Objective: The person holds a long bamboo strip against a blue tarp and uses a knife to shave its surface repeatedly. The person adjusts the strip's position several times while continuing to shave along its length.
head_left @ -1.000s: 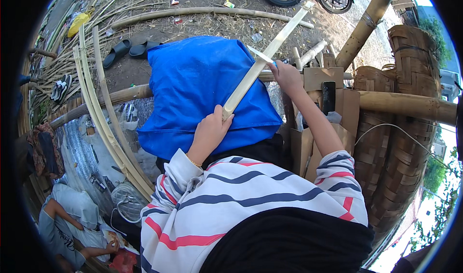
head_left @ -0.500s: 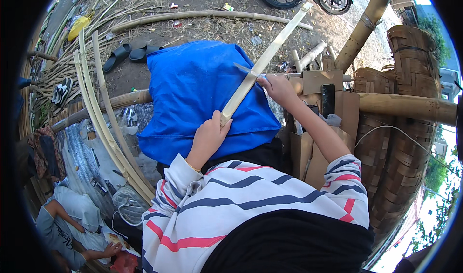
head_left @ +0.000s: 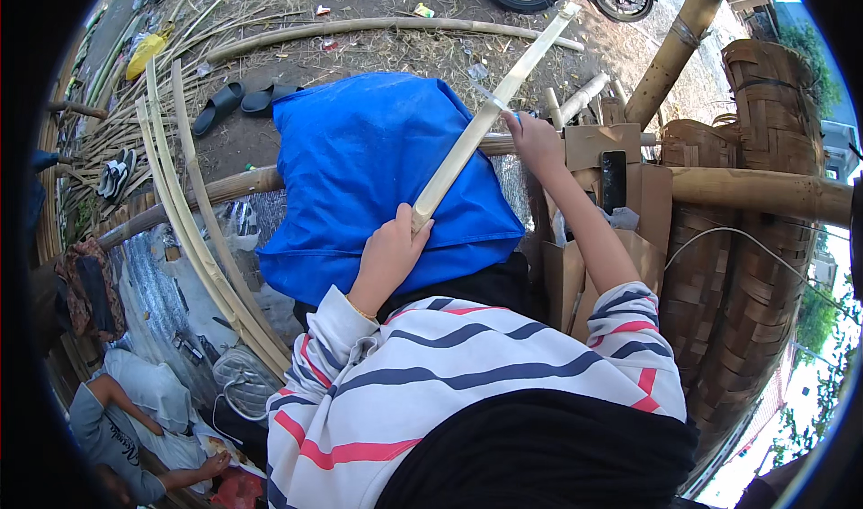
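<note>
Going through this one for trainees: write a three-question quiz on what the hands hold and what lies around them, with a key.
1. Which hand holds the knife?
2. True or false: the left hand grips the far end of the pale strip.
3. What colour is the cloth beneath the pale strip: (a) red, (b) blue or (c) yellow?

Key: 1. The right hand. 2. False; the left hand grips the near end. 3. b.
</note>
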`<state>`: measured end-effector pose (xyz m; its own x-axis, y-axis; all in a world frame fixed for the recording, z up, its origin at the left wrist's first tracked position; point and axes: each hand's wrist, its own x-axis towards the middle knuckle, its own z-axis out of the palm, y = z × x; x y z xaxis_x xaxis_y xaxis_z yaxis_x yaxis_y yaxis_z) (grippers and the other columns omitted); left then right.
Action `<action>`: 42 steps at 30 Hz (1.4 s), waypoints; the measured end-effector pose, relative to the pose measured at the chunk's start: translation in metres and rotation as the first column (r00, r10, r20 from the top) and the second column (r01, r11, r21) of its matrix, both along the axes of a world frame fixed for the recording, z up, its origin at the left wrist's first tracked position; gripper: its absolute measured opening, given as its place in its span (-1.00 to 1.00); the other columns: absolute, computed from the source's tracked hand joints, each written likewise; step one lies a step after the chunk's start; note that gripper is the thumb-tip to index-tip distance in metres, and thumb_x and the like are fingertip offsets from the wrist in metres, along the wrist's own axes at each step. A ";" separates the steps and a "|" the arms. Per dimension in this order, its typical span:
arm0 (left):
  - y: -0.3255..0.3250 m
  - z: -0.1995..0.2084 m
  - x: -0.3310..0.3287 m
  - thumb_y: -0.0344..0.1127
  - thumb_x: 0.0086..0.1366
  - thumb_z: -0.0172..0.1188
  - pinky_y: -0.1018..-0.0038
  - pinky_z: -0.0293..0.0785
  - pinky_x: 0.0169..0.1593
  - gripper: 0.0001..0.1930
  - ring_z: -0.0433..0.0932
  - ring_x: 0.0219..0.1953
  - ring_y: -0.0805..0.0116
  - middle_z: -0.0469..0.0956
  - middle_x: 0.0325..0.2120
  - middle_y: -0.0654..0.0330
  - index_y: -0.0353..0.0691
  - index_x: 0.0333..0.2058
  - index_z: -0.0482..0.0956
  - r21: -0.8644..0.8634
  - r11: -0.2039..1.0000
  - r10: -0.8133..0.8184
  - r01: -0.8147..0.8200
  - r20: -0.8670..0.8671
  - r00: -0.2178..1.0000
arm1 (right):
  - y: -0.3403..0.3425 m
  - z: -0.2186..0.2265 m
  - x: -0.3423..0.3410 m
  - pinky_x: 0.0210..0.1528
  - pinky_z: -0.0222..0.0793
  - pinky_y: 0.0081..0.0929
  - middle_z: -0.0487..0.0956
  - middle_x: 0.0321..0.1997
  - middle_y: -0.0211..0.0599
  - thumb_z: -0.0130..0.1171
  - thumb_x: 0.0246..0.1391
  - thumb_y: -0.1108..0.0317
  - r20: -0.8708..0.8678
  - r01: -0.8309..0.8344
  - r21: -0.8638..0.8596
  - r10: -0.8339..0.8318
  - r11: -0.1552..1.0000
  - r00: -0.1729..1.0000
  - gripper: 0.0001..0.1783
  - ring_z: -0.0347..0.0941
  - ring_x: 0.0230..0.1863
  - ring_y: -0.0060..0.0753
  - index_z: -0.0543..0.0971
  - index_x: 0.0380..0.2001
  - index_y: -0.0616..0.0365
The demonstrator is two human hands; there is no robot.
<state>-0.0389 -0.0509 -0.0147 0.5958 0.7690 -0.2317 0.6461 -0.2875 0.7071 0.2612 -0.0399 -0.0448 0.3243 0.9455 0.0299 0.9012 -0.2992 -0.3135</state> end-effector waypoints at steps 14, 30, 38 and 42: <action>-0.002 -0.002 0.000 -0.08 0.29 0.08 0.11 0.45 -0.51 -0.66 0.52 -0.54 -0.17 0.50 -0.63 -0.14 -0.27 -0.39 0.27 -0.033 0.999 0.026 -0.025 0.009 1.000 | -0.010 -0.002 -0.031 -0.54 0.35 -0.15 0.45 -0.71 -0.06 -0.05 0.18 -0.09 0.028 -0.211 0.075 0.210 0.975 0.977 -0.47 0.46 -0.62 0.02 0.44 -0.59 0.17; 0.002 0.000 0.002 -0.09 0.30 0.07 0.09 0.41 -0.50 -0.65 0.50 -0.53 -0.18 0.48 -0.63 -0.15 -0.28 -0.40 0.26 -0.028 1.000 0.007 -0.005 0.042 0.999 | 0.015 0.011 0.001 -0.43 0.41 -0.14 0.50 -0.64 0.00 -0.18 0.22 -0.15 0.075 -0.117 -0.093 0.124 0.989 0.989 -0.36 0.50 -0.51 0.08 0.48 -0.62 0.22; -0.001 0.001 -0.003 -0.12 0.30 0.07 0.09 0.34 -0.49 -0.65 0.47 -0.51 -0.21 0.46 -0.62 -0.17 -0.30 -0.41 0.24 -0.073 0.997 0.024 -0.022 0.023 0.999 | -0.007 0.005 -0.016 -0.48 0.37 -0.10 0.50 -0.65 -0.01 -0.17 0.22 -0.15 0.065 -0.170 -0.066 0.174 0.983 0.983 -0.38 0.48 -0.54 0.08 0.48 -0.59 0.21; 0.001 0.000 -0.001 -0.12 0.30 0.08 0.08 0.34 -0.49 -0.66 0.47 -0.51 -0.21 0.45 -0.63 -0.17 -0.30 -0.41 0.24 -0.069 0.997 0.023 -0.019 0.059 0.998 | 0.007 -0.002 0.000 -0.47 0.39 -0.16 0.49 -0.65 -0.04 -0.17 0.23 -0.13 0.015 -0.062 0.087 0.061 0.994 0.998 -0.40 0.48 -0.55 0.07 0.48 -0.58 0.19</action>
